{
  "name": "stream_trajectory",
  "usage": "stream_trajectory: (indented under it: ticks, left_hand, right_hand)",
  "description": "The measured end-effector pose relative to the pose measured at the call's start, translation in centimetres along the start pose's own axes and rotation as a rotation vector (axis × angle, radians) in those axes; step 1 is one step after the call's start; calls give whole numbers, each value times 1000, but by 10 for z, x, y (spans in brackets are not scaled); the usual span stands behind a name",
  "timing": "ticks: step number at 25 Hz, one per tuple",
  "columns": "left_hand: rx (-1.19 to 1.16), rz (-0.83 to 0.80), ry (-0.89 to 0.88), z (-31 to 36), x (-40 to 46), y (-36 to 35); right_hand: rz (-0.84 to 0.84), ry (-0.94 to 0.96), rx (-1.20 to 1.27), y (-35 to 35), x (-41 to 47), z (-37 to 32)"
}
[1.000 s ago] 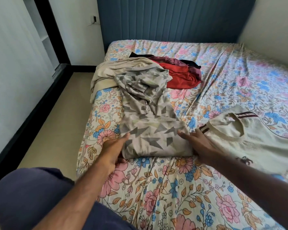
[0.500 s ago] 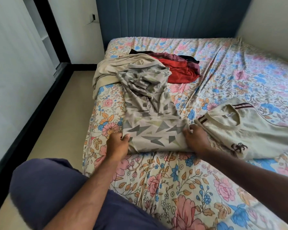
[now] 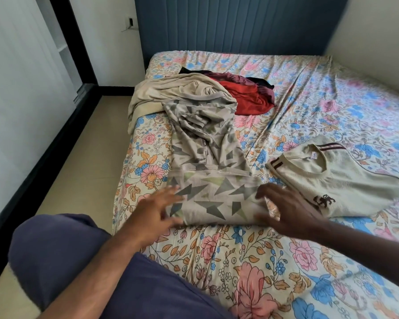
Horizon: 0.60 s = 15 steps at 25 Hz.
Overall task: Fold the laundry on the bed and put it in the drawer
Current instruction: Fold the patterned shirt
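Where the tiled floor (image 3: 83,157) runs along the black skirting on the left, the person's knee in dark blue shorts (image 3: 62,256) juts over the near corner of the bed (image 3: 251,272); the floral sheet covers the whole mattress; the left hand (image 3: 157,209) reaches in with its fingers spread and fairly straight, gripping nothing, its fingertips lying at the left edge of the patterned shirt (image 3: 212,199); motion blur hides whether they press the cloth or only hover over it; that shirt, beige with grey and green triangles, lies near the front edge of the bed, its lower part folded into a flat band while the upper part trails away crumpled toward the headboard (image 3: 240,24); beyond it sits a heap of unfolded laundry, a plain beige garment (image 3: 171,93) on the left and a red garment (image 3: 247,97) just beside it, with something dark maroon behind; the right hand (image 3: 288,210) comes in at the band's right end, fingers also splayed wide and holding nothing, again too blurred to judge contact; just right of that hand lies a folded cream shirt (image 3: 346,180) with dark stripes at the collar and a small dark emblem, flat on the sheet.
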<state>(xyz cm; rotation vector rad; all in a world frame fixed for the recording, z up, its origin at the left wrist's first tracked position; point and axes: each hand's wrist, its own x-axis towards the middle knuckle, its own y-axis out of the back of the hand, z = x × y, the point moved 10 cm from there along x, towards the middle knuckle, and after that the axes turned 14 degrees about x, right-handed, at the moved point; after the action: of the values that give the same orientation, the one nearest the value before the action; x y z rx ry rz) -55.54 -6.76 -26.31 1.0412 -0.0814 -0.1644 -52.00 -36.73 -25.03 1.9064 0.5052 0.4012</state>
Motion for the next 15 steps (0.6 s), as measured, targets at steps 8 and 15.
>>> stream_trajectory:
  ticks: [8,15]
  left_hand:
    - [704,-264,-157,0,21,-41]
    - [388,-697,-80,8,6,-11]
  right_hand:
    - [-432,111,-123,-48,4,-4]
    - [-585,-10,262,6,13,-30]
